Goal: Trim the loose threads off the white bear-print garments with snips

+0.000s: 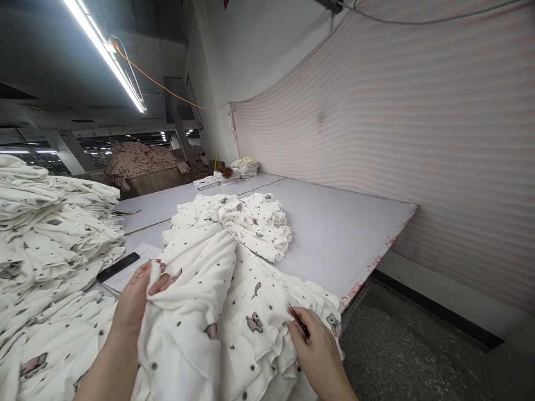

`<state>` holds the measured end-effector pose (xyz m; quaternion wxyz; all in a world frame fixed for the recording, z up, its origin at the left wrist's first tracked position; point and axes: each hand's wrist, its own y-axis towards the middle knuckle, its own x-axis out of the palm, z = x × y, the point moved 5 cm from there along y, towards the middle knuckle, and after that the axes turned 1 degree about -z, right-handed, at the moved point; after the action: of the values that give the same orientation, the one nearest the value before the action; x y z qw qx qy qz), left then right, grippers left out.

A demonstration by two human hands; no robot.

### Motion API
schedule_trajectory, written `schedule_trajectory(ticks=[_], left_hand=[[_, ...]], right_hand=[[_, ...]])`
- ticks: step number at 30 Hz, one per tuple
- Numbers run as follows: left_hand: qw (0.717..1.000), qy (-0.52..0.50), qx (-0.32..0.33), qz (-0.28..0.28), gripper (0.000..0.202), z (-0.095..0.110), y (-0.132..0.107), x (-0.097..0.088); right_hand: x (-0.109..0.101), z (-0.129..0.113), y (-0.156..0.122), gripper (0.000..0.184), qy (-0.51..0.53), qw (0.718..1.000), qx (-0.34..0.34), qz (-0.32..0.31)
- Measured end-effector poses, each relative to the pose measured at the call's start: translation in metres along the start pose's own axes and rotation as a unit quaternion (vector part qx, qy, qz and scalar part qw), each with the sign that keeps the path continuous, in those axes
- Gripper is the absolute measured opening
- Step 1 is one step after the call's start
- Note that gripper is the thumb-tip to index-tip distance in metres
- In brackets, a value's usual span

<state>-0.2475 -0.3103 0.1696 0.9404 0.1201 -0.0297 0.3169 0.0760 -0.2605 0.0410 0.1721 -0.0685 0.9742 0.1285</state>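
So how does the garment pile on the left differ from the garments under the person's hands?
The stacked pile lies in flat layers, fairly tidy; the bunched garments are crumpled and heaped loosely. The stacked pile is untouched, while the left hand has a grip on a fold of the bunched garments and the right hand rests on them, holding a thin dark tool. Both are white fabric printed with small dark spots and animal figures, on the same table.

Grey worktable (334, 234), striped wall curtain (418, 139), bright ceiling tube light (104, 53).
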Motion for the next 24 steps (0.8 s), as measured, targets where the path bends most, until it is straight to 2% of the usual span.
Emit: schedule_trajectory(ticks=[3, 6, 8, 10, 12, 13, 15, 18, 22, 24], left_hand=[[0.999, 0.012, 0.006, -0.052, 0.009, 0.007, -0.009, 0.016], [0.977, 0.157, 0.014, -0.141, 0.014, 0.005, -0.027, 0.050], [0.934, 0.262, 0.034, -0.241, 0.032, -0.005, -0.044, 0.085], [0.873, 0.340, 0.097, -0.334, 0.042, -0.019, -0.064, 0.121], [0.820, 0.409, 0.165, -0.366, 0.021, -0.031, -0.077, 0.145], [0.807, 0.427, 0.187, -0.362, 0.014, -0.035, -0.080, 0.151], [0.820, 0.418, 0.202, -0.335, 0.013, -0.037, -0.079, 0.150], [0.866, 0.347, 0.185, -0.310, 0.007, -0.034, -0.070, 0.134], [0.914, 0.210, 0.115, -0.327, 0.015, -0.035, -0.063, 0.117], [0.924, 0.137, 0.099, -0.344, 0.017, -0.035, -0.066, 0.113]], right_hand=[[-0.004, -0.014, 0.012, 0.022, -0.029, 0.999, -0.030, 0.005], [-0.007, -0.028, 0.022, 0.024, 0.030, 0.999, -0.021, 0.001], [-0.004, -0.037, 0.027, 0.023, 0.107, 0.994, -0.010, -0.029], [0.000, -0.046, 0.031, 0.023, 0.169, 0.984, -0.005, -0.064], [-0.001, -0.048, 0.033, 0.026, 0.204, 0.976, 0.010, -0.081], [-0.004, -0.045, 0.032, 0.027, 0.213, 0.974, 0.019, -0.074], [-0.014, -0.033, 0.025, 0.030, 0.212, 0.976, 0.037, -0.037], [-0.020, -0.010, 0.004, 0.030, 0.162, 0.986, 0.042, 0.007], [0.005, 0.002, -0.018, 0.034, 0.084, 0.996, 0.041, 0.012], [0.018, -0.004, -0.016, 0.022, 0.064, 0.997, 0.010, 0.029]])
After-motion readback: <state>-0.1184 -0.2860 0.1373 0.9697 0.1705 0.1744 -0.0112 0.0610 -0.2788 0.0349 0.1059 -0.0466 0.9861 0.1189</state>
